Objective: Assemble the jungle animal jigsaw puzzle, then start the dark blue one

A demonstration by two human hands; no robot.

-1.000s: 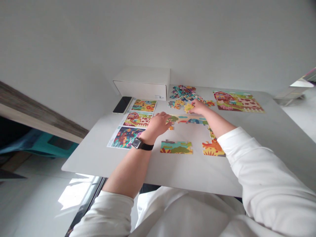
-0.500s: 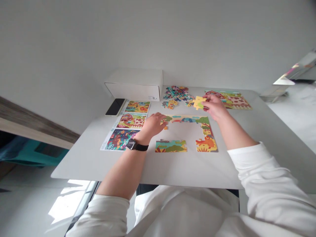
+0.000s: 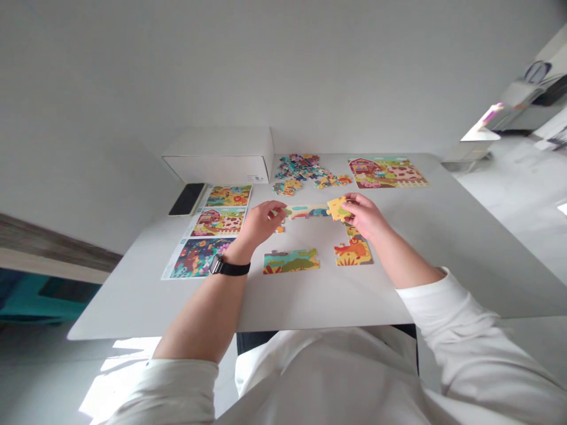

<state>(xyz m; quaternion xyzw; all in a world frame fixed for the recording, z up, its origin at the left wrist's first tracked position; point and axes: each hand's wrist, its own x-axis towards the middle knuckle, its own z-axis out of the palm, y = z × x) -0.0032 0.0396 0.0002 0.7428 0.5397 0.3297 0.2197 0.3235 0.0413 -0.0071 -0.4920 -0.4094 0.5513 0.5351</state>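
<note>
A yellow jigsaw puzzle piece with a green patch (image 3: 337, 209) is pinched between the thumb and fingers of my right hand (image 3: 364, 216). It is held above the upper right part of a partly joined puzzle border (image 3: 305, 211), covering that corner. My left hand (image 3: 262, 223) is at the border's upper left corner, fingers bent and thumb apart, with nothing visible in it; whether it touches the pieces I cannot tell. Nearer me lie a joined strip with a green bush (image 3: 292, 261) and a section with an orange lion (image 3: 353, 252).
Loose pieces (image 3: 297, 167) are heaped at the back, with small clusters (image 3: 287, 187) before them. A finished farm puzzle (image 3: 390, 172) lies back right. On the left are a white box (image 3: 217, 168), a phone (image 3: 188, 199) and a sheet of three pictures (image 3: 217, 222).
My right hand has brought the yellow piece nearer, from beside the farm puzzle to over the border. My left fingers have bent more at the corner. The view has shifted right.
</note>
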